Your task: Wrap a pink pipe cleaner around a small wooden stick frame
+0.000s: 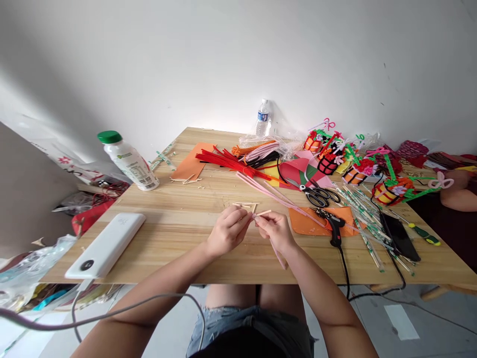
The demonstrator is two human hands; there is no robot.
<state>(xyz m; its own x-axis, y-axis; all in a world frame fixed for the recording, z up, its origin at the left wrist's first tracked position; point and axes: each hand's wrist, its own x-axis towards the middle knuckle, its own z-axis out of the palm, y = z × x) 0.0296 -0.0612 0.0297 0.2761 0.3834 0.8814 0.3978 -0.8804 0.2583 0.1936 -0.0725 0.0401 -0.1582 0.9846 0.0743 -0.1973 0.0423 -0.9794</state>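
White wall behind, pale wood tabletop (pixel 179 233). Left hand (pixel 227 231) + right hand (pixel 276 229) pinch short tan wooden stick (pixel 263 213) btwn fingertips, just above tabletop centre; right also grips long pink pipe cleaner (pixel 278 253). Loose sticks (pixel 245 204) just beyond. Black glue gun (pixel 333 224) near right. Risk: thin stick could slip or snap if squeezed hard; cord could snag.

- Soft, even daylight fills my view; the wall (pixel 223 54) behind the surface (pixel 179 223) is bright, greying toward its upper left.
- A pale glare patch sits on the surface's far edge, near the water bottle (pixel 263 117).
- Shadows under my hands are faint.
- Wide-lens bending curves the surface's edges; corners look stretched and softer.
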